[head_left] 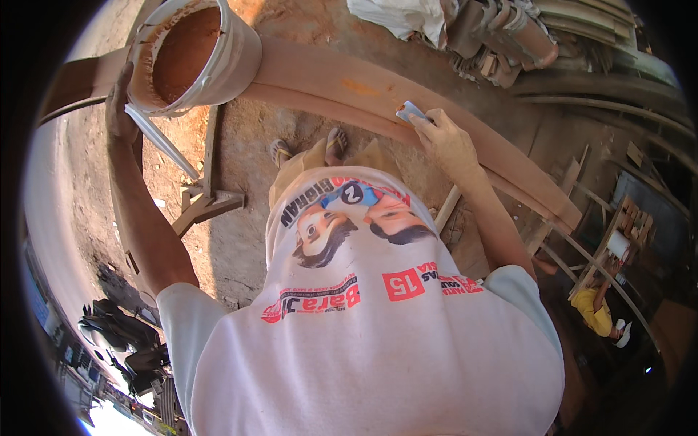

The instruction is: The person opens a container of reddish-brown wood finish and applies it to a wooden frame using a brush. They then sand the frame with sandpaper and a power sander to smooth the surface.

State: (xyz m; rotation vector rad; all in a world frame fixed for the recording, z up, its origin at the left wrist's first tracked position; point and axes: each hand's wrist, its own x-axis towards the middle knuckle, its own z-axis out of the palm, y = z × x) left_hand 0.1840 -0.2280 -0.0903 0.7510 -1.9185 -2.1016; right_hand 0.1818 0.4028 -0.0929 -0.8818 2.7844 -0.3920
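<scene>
A white plastic bucket (236, 62) stands on a long reddish-brown plank (327, 80) at the upper left, with orange-brown paste (187, 54) inside. My left hand (121, 112) is at its left side, against the outer wall by the rim; the fingertips are partly hidden. Below that hand, a long whitish strip (161, 142) slants down from the rim. My right hand (445, 142) is closed on a small light-blue flat piece (411, 111) with a brownish smear at its tip, just over the plank. An orange smear (360, 87) marks the wood between bucket and right hand.
Wooden trestle legs (207, 206) support the plank over dirt ground. Stacked roof tiles (502, 33) and a white sack (400, 16) lie beyond it. At the right, a person in yellow (595, 311) is near wooden frames (629, 229). A motorbike (134, 349) stands at lower left.
</scene>
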